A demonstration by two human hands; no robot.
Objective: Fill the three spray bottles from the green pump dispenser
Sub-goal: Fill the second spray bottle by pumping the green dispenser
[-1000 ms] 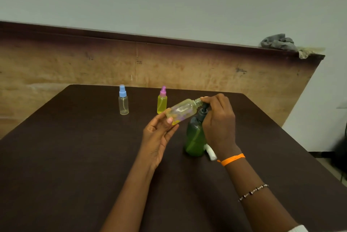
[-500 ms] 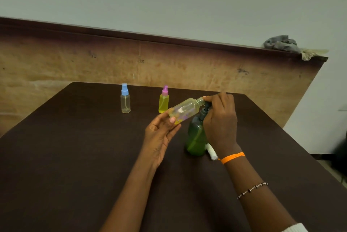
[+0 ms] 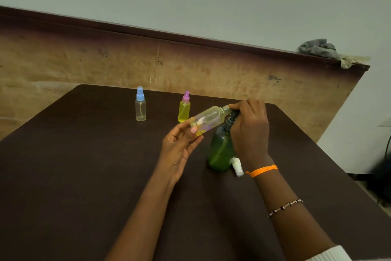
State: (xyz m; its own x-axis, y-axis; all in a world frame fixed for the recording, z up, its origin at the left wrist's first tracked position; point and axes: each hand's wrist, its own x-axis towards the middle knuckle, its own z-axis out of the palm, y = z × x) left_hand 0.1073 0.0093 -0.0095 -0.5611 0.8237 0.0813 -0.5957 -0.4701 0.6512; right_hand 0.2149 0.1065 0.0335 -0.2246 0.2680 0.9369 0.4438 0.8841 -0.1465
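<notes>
Head view, reading from the left: a blue-capped spray bottle [image 3: 140,104] stands upright on the counter [image 3: 74,176], well beyond the left hand's fingers and nearly empty, and a pink-capped spray bottle [image 3: 184,107] stands just beyond them, looking full of yellow liquid. The left hand [image 3: 179,148] cradles the uncapped bottle [image 3: 208,119] near its base, fingers loosely curled round it, tilted so its open neck points up and right. That neck meets the nozzle of the green pump dispenser [image 3: 221,150], which stands just below the right hand [image 3: 250,129]. The right fingers curl over the pump head, pressing it. A white spray cap [image 3: 237,166] lies on the counter beside the dispenser's base, under the right wrist.

The bottle looks only partly filled. To do this well, I'd keep the neck snug against the nozzle, press slowly and fully, and hold the bottle's mouth higher than its base so nothing runs back out.
</notes>
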